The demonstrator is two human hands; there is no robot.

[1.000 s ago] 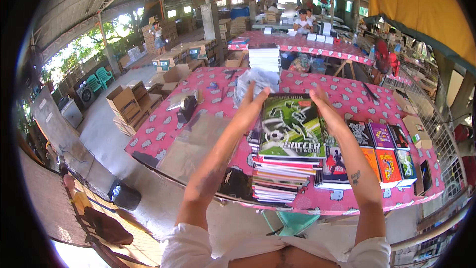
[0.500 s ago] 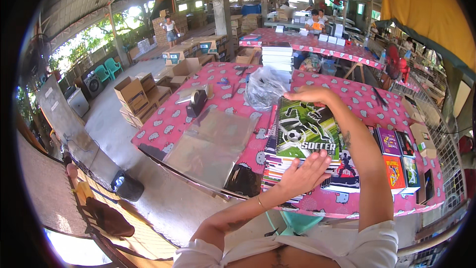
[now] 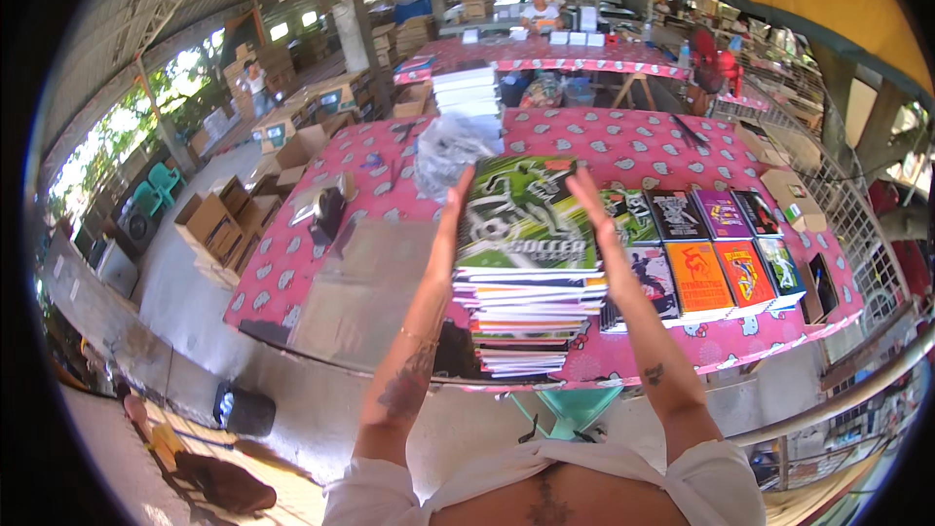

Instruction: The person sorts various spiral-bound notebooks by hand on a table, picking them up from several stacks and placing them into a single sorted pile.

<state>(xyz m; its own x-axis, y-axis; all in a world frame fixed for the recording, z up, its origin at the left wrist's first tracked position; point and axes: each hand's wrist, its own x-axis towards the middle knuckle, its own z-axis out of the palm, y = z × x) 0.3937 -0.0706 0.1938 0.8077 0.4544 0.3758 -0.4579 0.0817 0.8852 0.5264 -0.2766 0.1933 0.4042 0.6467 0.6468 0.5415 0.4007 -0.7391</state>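
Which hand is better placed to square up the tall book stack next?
Neither clearly: left hand lies flat against the left side of the book stack, right hand against its right side. Probably both press together.

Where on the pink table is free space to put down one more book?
Free: the brown cardboard sheet left of the tall book stack, and the pink table beyond the colourful book row. Crowded: the near right edge, filled by that row, and around the plastic bag.
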